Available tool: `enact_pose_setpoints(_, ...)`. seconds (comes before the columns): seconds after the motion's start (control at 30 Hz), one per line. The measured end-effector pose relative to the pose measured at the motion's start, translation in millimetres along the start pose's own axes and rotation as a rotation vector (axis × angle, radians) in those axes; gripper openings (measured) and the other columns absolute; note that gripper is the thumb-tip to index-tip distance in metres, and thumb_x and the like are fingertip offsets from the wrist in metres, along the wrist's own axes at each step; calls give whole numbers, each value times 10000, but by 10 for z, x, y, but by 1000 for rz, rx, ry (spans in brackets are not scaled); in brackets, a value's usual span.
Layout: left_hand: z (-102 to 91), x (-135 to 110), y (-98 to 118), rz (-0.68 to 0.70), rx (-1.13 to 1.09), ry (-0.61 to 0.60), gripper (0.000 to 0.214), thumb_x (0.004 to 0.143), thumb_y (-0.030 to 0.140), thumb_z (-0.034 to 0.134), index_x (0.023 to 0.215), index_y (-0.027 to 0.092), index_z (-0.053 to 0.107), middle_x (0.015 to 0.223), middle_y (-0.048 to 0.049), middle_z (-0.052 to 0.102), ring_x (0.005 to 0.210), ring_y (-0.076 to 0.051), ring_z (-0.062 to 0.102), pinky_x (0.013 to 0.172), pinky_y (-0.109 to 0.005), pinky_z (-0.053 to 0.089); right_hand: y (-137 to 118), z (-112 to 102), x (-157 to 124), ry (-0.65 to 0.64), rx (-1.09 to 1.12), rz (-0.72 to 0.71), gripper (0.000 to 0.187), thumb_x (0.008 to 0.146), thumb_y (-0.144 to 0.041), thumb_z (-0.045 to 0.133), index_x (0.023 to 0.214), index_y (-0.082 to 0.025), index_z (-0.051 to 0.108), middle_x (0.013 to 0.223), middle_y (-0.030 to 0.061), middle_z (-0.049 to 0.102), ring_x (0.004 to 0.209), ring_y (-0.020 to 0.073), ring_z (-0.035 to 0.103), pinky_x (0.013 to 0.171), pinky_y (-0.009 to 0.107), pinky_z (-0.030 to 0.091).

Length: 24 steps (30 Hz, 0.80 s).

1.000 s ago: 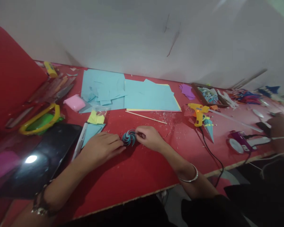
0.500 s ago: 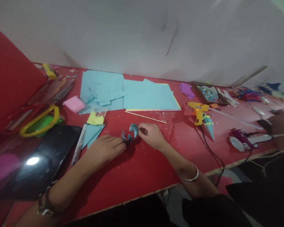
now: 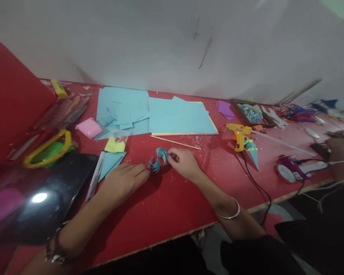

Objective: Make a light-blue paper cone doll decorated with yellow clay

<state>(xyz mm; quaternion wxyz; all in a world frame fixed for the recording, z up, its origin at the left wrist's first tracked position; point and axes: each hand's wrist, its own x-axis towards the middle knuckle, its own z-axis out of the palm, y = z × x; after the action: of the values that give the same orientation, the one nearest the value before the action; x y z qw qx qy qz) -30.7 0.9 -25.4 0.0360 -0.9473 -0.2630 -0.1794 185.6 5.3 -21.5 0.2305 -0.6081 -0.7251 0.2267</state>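
Observation:
A small bundle of curled blue paper strips (image 3: 154, 165) lies just above the red tabletop between my two hands. Its left curl touches the fingertips of my left hand (image 3: 126, 181), whose fingers are bent and pressed together. My right hand (image 3: 184, 163) pinches the edge of the right-hand curl between thumb and fingers. Whether the two curls are one joined piece I cannot make out. Just beyond them lies a thin wooden stick (image 3: 176, 142).
Blue paper sheets (image 3: 179, 114) and cut scraps lie at the back. A yellow glue gun (image 3: 238, 134) with a black cord stands right. On the left are a marker (image 3: 95, 176), a black tablet-like slab (image 3: 60, 194) and yellow-handled scissors (image 3: 47, 149). Another person's hand (image 3: 339, 152) is far right.
The left curl has turned slightly and shows more of its blue inner side. My left hand has shifted a little leftward. My right hand keeps its pinch.

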Motion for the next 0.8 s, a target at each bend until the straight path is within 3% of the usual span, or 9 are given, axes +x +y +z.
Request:
enact_pose_setpoints(0.2, -21, -53, -71, 14, 155, 9, 222, 870, 98, 388, 788, 202, 566, 635, -6, 564, 581, -161, 515, 568, -301, 338, 51, -12, 20, 8, -12, -31, 169, 800, -231, 466, 764, -189, 625, 657, -1, 591, 551, 105, 447, 542, 219, 287)
enact_pose_setpoints(0.43, 1, -68, -103, 2, 79, 20, 251, 883, 116, 365, 722, 210, 534, 605, 5, 530, 547, -155, 495, 548, -307, 313, 136, -149, 35, 124, 19, 8, 154, 776, -233, 475, 743, -175, 613, 638, 7, 591, 557, 113, 478, 557, 218, 333)
enact_pose_setpoints(0.6, -142, -25, -63, 24, 93, 65, 297, 831, 13, 344, 718, 208, 537, 602, -7, 532, 535, -164, 495, 532, -313, 306, 178, -399, -68, 227, 0, 5, 191, 801, -258, 443, 715, -177, 593, 629, 4, 575, 571, 115, 498, 561, 215, 344)
enact_pose_setpoints(0.8, -242, -9, -50, 49, 226, 111, 323, 832, 8, 319, 717, 210, 543, 589, -9, 557, 523, -166, 501, 529, -312, 336, 361, -855, -293, 212, -317, 217, 268, 797, -333, 460, 594, -184, 550, 544, -3, 525, 543, 128, 490, 539, 240, 289)
